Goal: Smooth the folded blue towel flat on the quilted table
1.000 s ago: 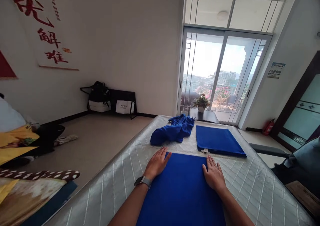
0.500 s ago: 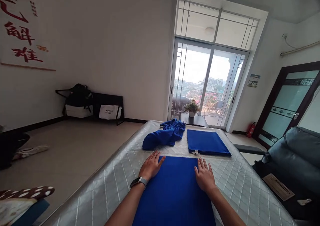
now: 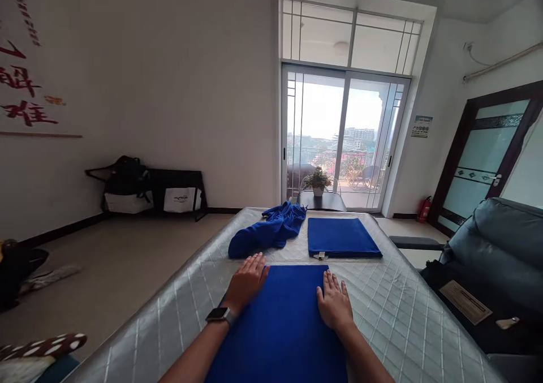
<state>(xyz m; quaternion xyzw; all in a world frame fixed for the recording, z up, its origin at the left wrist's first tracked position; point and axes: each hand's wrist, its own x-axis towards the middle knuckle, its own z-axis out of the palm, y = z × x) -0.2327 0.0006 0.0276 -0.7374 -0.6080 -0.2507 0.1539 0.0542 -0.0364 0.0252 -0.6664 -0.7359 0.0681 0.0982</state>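
Observation:
A flat blue cloth [image 3: 282, 326] lies smooth on the quilted silver mattress [image 3: 382, 315], its near end running out of view. My left hand [image 3: 246, 279], with a watch [image 3: 218, 314] on the wrist, rests flat at the cloth's far left edge. At its far right corner my right hand [image 3: 335, 302] lies flat, fingers stretched out. Just beyond are a folded blue cloth [image 3: 343, 236] with a small white tag [image 3: 321, 255], and to its left a crumpled blue cloth [image 3: 271, 230].
A potted plant [image 3: 318, 180] stands on a small dark table [image 3: 322, 202] past the mattress, before glass sliding doors. To the right is a dark leather armchair [image 3: 496, 247] with a cardboard piece [image 3: 465, 302]. A black bench [image 3: 180, 177] with bags stands along the left wall.
The view has turned a little, so everything sits slightly further left. Both hands stay flat at the edges of the blue cloth.

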